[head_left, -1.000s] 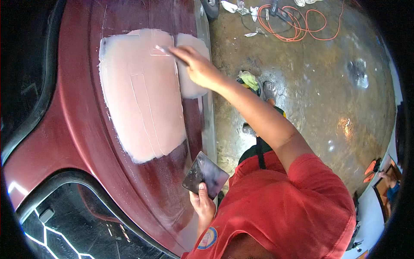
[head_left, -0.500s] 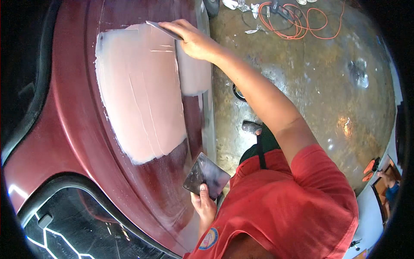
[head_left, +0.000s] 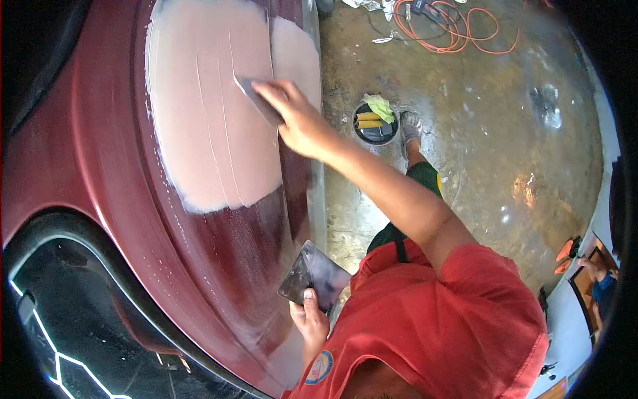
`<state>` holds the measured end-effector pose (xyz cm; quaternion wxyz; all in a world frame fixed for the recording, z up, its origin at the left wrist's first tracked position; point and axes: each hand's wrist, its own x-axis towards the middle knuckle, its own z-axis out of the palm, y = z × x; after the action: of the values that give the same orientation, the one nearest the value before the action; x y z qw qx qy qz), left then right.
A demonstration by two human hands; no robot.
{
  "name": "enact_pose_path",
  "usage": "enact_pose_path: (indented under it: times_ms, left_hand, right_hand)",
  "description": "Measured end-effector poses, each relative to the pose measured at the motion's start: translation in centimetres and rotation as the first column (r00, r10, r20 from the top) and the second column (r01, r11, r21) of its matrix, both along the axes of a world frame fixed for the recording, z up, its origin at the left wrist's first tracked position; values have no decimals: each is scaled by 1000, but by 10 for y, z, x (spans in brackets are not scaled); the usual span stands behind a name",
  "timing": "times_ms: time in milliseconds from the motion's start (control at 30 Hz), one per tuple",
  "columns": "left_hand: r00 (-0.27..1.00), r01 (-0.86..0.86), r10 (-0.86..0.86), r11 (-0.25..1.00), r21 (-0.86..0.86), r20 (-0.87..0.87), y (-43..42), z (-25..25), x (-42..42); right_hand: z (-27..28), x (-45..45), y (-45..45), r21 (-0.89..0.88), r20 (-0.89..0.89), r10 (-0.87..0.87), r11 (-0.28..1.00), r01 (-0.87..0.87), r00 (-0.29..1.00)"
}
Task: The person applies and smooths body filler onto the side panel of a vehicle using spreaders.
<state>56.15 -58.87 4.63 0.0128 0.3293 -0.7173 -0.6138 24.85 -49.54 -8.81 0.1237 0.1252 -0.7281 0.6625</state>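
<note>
My right hand (head_left: 302,126) grips a thin grey filler spreader (head_left: 262,101), its edge against a broad patch of pinkish body filler (head_left: 189,120) on the maroon car panel (head_left: 219,266). Thin raised lines run down the filler surface. A smaller pale patch (head_left: 296,60) lies beside it, past a dark seam. Nearer my body, my left hand (head_left: 310,319) is closed on a square, dark, smeared mixing plate (head_left: 315,276), thumb on top. The fingers beneath that plate are mostly hidden.
A round bucket (head_left: 376,138) on the concrete floor (head_left: 478,133) holds yellow rolls and a green cloth, next to my foot (head_left: 411,126). An orange cord (head_left: 458,40) is coiled farther off. Another person (head_left: 601,286) shows at the right edge, near orange sandals (head_left: 566,255).
My right hand has drawn the spreader down from the top edge of the filler to its middle. The view has shifted, and the bucket now shows. My left hand still holds the plate.
</note>
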Motion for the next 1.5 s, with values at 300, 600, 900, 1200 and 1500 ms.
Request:
enact_pose_path:
  times_ms: [300,600,900,1200,1500]
  left_hand:
    - [989,-89,86,996,-25,-123,-30,0,50]
    - [963,-172,262,781,600,-65,-10,-26,-5]
    - [978,171,52,362,917,-203,78,42,-115]
    - [953,254,32,454,854,-300,94,65,-116]
    - [727,342,-371,925,-164,-577,95,89,-133]
  right_hand:
    - [-6,159,-63,34,21,38,999,-39,999]
    - [78,182,90,97,221,269,950,-296,937]
    - [269,217,173,655,-17,545,639,-402,838]
    - [225,188,266,858,-12,175,508,-79,985]
    - [224,197,202,808,-188,260,589,-1,947]
